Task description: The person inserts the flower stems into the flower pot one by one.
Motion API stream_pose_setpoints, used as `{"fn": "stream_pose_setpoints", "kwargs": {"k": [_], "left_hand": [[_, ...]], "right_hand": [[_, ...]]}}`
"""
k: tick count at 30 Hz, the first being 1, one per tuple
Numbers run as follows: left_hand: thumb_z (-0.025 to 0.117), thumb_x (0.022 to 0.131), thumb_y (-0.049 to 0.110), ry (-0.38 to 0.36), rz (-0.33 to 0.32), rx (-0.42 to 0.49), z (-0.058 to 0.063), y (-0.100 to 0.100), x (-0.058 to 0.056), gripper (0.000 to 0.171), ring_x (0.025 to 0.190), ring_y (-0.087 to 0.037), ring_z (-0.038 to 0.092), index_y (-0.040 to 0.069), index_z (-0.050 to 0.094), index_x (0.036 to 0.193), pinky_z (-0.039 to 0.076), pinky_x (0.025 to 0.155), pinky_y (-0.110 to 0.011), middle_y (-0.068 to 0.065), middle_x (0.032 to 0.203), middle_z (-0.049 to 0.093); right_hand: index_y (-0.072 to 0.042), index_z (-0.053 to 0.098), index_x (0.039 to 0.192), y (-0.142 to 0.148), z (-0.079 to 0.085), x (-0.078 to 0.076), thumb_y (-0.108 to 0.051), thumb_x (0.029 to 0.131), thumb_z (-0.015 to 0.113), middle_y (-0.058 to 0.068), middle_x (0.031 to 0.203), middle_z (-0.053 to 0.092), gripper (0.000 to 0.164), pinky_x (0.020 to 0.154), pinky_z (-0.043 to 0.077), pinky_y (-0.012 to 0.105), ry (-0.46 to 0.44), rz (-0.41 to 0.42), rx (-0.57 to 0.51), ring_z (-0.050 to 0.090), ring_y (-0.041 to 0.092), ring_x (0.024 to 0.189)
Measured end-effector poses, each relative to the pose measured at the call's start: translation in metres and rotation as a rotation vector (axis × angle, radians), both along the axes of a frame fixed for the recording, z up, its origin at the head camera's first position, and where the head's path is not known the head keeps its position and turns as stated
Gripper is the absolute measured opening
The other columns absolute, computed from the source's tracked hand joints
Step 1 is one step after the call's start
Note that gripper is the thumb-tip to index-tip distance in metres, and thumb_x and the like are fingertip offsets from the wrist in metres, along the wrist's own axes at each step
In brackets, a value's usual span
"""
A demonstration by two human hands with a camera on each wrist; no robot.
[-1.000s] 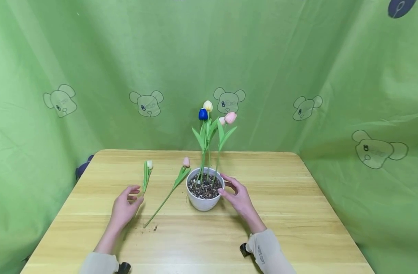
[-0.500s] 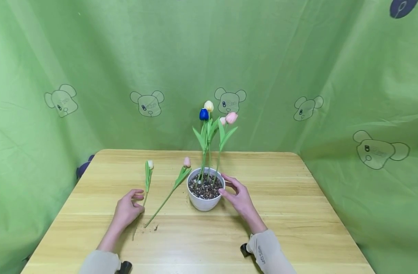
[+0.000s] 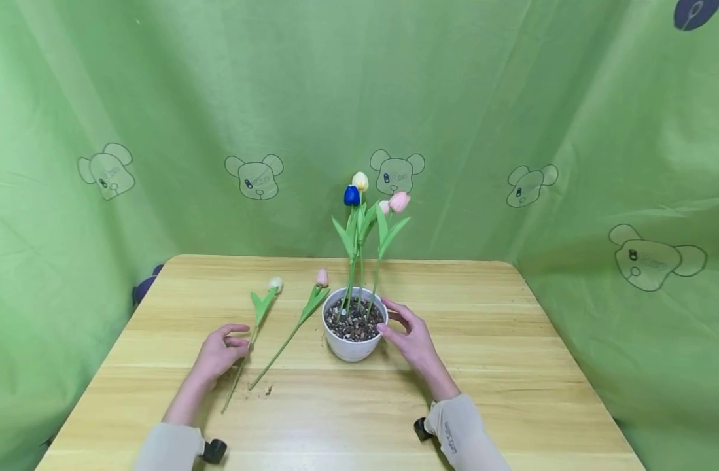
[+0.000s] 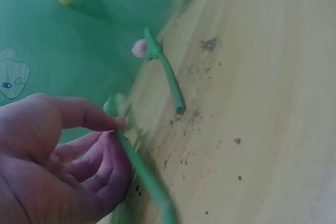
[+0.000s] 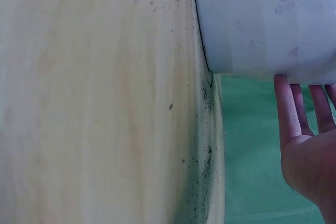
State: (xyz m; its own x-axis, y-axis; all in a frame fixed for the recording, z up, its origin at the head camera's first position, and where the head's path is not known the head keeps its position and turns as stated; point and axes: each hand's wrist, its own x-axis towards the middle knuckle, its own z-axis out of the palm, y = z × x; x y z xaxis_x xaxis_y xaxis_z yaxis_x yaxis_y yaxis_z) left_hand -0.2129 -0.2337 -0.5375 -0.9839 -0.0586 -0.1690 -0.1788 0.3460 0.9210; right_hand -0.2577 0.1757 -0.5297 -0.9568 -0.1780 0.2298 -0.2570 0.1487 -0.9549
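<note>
My left hand (image 3: pixel 218 353) pinches the stem of a white tulip (image 3: pixel 263 306) between thumb and fingers. In the left wrist view the green stem (image 4: pixel 143 167) slants down past the fingertips. Beside it a pink tulip (image 3: pixel 312 304) lies on the table, its head towards the back. A white flower pot (image 3: pixel 351 353) of dark, gritty soil stands further right, with a blue, a cream and pink tulips upright in it. My right hand (image 3: pixel 417 343) rests its fingertips against the pot's right side; in the right wrist view these fingers look straight.
The wooden table (image 3: pixel 483 353) has bits of soil (image 3: pixel 268 391) scattered near the pink tulip's stem end. A green curtain (image 3: pixel 312 118) with mouse-head prints hangs behind and along both sides.
The white tulip has turned in my left hand: its head has swung right and its leaves now show spread. My left hand has shifted slightly right. The right hand and pot stay put.
</note>
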Motion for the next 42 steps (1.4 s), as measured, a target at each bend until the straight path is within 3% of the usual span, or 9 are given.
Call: {"fn": "stream_pose_setpoints", "kwargs": {"k": [7,15,20,28,36,42], "left_hand": [[0.072,0.090,-0.001,-0.002,-0.058,0.030,-0.001,0.000,0.001,0.049,0.105,-0.027,0.069,-0.003,0.060,0.137,0.061,0.091,-0.033,-0.024,0.122,0.069],[0.069,0.092,-0.003,-0.033,-0.055,0.140,0.001,0.007,0.001,0.046,0.094,-0.023,0.070,0.000,0.062,0.138,0.063,0.075,-0.027,-0.020,0.125,0.066],[0.067,0.095,-0.002,0.059,-0.070,0.161,0.007,0.014,-0.001,0.048,0.090,-0.024,0.070,0.001,0.059,0.142,0.065,0.077,-0.030,-0.021,0.128,0.061],[0.070,0.094,-0.002,0.235,-0.081,0.235,0.023,0.032,-0.003,0.046,0.079,-0.010,0.065,0.002,0.061,0.139,0.064,0.073,-0.024,-0.022,0.125,0.061],[0.072,0.092,-0.004,0.386,-0.077,0.270,0.046,0.057,-0.002,0.043,0.083,-0.009,0.068,-0.003,0.063,0.134,0.066,0.072,-0.026,-0.015,0.114,0.065],[0.072,0.091,-0.006,0.469,-0.080,0.313,0.064,0.079,-0.002,0.042,0.081,-0.007,0.068,-0.004,0.064,0.132,0.067,0.073,-0.030,-0.017,0.111,0.067]], "right_hand": [[-0.008,0.057,0.146,0.001,-0.001,0.000,-0.009,0.091,0.077,0.017,0.151,0.055,0.059,0.118,0.036,0.068,0.001,-0.001,-0.002,0.056,0.043,0.132],[-0.008,0.057,0.146,0.002,-0.001,0.001,-0.009,0.092,0.077,0.017,0.151,0.056,0.058,0.118,0.036,0.068,0.014,0.001,0.000,0.057,0.042,0.131],[-0.007,0.057,0.146,0.002,-0.001,0.001,-0.008,0.092,0.077,0.018,0.150,0.056,0.058,0.118,0.035,0.069,0.022,0.000,-0.005,0.058,0.043,0.130],[-0.005,0.057,0.145,0.001,0.000,0.001,-0.005,0.092,0.076,0.019,0.150,0.056,0.057,0.119,0.033,0.070,0.025,0.000,-0.017,0.056,0.046,0.131],[-0.007,0.057,0.146,-0.001,-0.001,0.001,-0.006,0.092,0.076,0.017,0.151,0.056,0.057,0.117,0.037,0.069,0.010,-0.002,-0.017,0.054,0.047,0.132],[-0.008,0.057,0.146,0.000,-0.001,0.000,-0.007,0.092,0.076,0.016,0.151,0.055,0.058,0.116,0.037,0.069,-0.003,-0.003,-0.019,0.054,0.045,0.133]]}}
